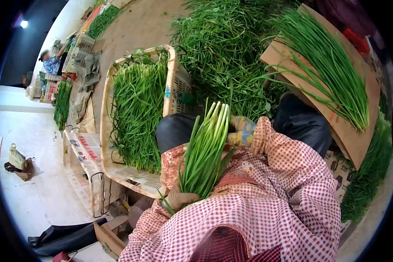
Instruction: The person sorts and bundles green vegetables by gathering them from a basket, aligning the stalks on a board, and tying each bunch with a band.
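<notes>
A bunch of Chinese chives [205, 150] lies across my lap, its pale stem ends pointing away from me and its green leaves toward me. My left hand [182, 198], in a tan glove, is closed around the leaf end. My right hand [241, 131], in a glove with yellow and blue patches, is closed at the stem end; its fingertips are partly hidden behind the stems. To the left of my knee stands a cream plastic crate [174, 72] with chives [139, 105] packed in it.
Loose greens [227, 48] are heaped on the floor ahead. At right, a cardboard sheet [275, 54] carries a long bunch of chives [327, 65], with more greens [371, 170] beside it. Another crate [81, 150] stands at left. A person [52, 63] is in the far left background.
</notes>
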The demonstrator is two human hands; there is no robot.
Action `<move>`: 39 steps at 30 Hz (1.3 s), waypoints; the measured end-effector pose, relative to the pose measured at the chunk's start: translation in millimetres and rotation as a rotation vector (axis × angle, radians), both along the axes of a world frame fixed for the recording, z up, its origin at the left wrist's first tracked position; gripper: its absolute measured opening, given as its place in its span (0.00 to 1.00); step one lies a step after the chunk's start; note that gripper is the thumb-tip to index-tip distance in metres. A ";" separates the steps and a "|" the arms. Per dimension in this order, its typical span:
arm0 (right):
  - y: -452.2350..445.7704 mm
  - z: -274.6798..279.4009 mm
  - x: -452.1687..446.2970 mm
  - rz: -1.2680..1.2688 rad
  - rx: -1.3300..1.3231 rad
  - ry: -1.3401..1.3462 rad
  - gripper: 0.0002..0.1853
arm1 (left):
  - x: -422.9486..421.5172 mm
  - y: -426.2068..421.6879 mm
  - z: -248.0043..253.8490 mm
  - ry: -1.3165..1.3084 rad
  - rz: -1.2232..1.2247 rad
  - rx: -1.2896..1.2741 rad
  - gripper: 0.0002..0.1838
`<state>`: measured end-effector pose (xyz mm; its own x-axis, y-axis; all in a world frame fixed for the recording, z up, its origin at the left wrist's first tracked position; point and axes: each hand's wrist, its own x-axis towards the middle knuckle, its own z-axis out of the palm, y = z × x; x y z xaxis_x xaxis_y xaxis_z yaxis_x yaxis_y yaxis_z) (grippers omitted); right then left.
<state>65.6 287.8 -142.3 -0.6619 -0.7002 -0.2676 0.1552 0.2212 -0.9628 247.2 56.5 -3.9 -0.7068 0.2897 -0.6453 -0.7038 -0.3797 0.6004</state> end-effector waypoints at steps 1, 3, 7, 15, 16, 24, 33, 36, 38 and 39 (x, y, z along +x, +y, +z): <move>2.3 2.8 1.7 0.042 0.028 -0.077 0.20 | 0.4 -0.4 -2.9 -0.009 -0.015 -0.022 0.47; 4.8 3.1 4.1 0.084 0.076 -0.193 0.20 | -1.0 1.8 -0.4 -0.020 -0.041 -0.090 0.47; -0.4 -3.3 -3.2 0.076 0.157 -0.381 0.20 | -11.0 6.0 4.0 -0.020 -0.130 -0.121 0.48; -18.6 -19.9 -31.0 -0.056 0.408 -0.593 0.21 | -3.6 -7.6 -20.4 -0.053 -0.128 -0.179 0.52; -18.0 -21.1 -39.6 -0.066 0.474 -0.580 0.21 | -0.7 -8.2 -24.9 -0.017 -0.098 -0.181 0.53; -2.2 -28.8 -135.3 0.039 0.898 -0.137 0.25 | -1.8 -18.6 -25.3 -0.044 -0.087 0.011 0.55; -24.7 56.5 -105.6 0.605 0.154 0.288 0.27 | -7.9 -12.6 -31.3 -0.049 -0.018 0.156 0.55; -25.2 46.4 -87.6 0.630 0.144 0.385 0.22 | -7.9 -11.2 -30.8 -0.039 -0.004 0.187 0.55; -24.7 42.9 -81.4 0.610 0.115 0.389 0.19 | -7.0 -9.4 -30.7 -0.031 0.009 0.207 0.55; -25.3 41.3 -78.1 0.605 0.107 0.476 0.17 | -5.6 -9.5 -31.2 -0.028 0.019 0.212 0.55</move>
<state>-12.6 262.4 -101.0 -0.2336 -0.9627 -0.1365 -0.4470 0.2311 -0.8642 241.6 47.0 -35.2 -0.6960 0.4080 -0.5909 -0.7107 -0.5086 0.4860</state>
